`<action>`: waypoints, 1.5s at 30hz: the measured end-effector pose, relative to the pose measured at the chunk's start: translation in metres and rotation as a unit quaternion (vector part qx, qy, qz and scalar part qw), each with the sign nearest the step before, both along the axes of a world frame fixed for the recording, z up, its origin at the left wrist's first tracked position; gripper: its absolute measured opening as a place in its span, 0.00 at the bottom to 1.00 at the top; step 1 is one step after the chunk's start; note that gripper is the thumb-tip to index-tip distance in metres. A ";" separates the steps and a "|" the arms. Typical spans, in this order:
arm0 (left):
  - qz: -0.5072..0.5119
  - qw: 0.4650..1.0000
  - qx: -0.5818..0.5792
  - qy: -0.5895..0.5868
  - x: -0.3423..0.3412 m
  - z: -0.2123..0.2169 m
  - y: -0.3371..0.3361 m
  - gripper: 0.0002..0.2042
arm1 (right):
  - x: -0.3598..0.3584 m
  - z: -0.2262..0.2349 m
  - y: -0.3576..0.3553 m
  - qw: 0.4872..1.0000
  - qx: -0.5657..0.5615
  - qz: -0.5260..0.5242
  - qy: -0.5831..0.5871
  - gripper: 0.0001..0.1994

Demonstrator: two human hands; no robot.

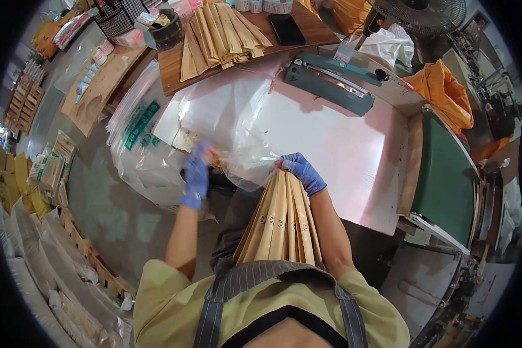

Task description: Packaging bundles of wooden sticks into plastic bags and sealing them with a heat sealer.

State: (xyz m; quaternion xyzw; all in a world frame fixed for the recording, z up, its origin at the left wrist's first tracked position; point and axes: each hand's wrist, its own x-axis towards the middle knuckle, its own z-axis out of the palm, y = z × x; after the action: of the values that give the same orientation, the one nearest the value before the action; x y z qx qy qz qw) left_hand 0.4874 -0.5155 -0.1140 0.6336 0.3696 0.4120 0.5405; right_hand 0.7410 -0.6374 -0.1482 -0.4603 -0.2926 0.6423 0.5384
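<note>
My right hand [304, 173], in a blue fingerless glove, is closed with its fingertips pinching the edge of a clear plastic bag [246, 167]. Just below those fingers, a fanned bundle of long, narrow brown paper sleeves [281, 223] lies over my lap, between my right forearm and my apron. Whether the fingers also touch the bundle's top ends cannot be made out. To the left, my left hand [197, 176], gloved the same way, is smeared by motion beside the bag's left end. Its finger pose is unclear.
A teal bag sealer [330, 84] stands at the back of the white work table [336, 145]. More brown paper sleeves [223, 35] and a black phone [286, 29] lie on a wooden board behind. Stacked clear bags [139, 127] hang at the left edge. A fan [420, 14] stands back right.
</note>
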 end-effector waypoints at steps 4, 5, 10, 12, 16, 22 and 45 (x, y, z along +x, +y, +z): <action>-0.064 0.972 0.183 0.129 0.021 -0.059 -0.037 0.07 | -0.015 0.025 -0.002 1.000 0.024 0.009 -0.014 0.11; -0.053 0.989 0.024 0.133 0.035 -0.047 -0.037 0.07 | -0.006 0.028 -0.012 0.999 -0.013 -0.006 -0.043 0.11; -0.018 0.860 0.354 0.367 0.094 -0.017 0.000 0.16 | 0.010 0.043 -0.046 0.997 -0.002 -0.064 -0.052 0.12; -0.234 0.707 0.441 0.501 0.123 0.022 -0.040 0.28 | 0.005 0.042 -0.036 0.994 0.018 -0.045 -0.101 0.14; -0.335 0.618 0.587 0.400 0.085 0.010 -0.076 0.27 | 0.006 0.006 -0.029 0.984 0.102 -0.105 -0.106 0.20; -0.112 0.799 0.585 0.084 0.118 -0.050 -0.100 0.28 | 0.018 0.017 -0.069 0.968 0.135 -0.176 0.115 0.32; -0.366 0.807 0.422 0.191 0.142 0.161 -0.035 0.15 | 0.018 0.181 -0.143 0.623 0.132 -0.058 -0.769 0.11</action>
State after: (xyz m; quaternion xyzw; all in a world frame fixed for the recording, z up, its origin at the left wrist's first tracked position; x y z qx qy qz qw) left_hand 0.6289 -0.5507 0.0466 0.9536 -0.0042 0.1697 0.2486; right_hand 0.7594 -0.7807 0.0332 -0.7267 -0.6543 -0.0235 0.2082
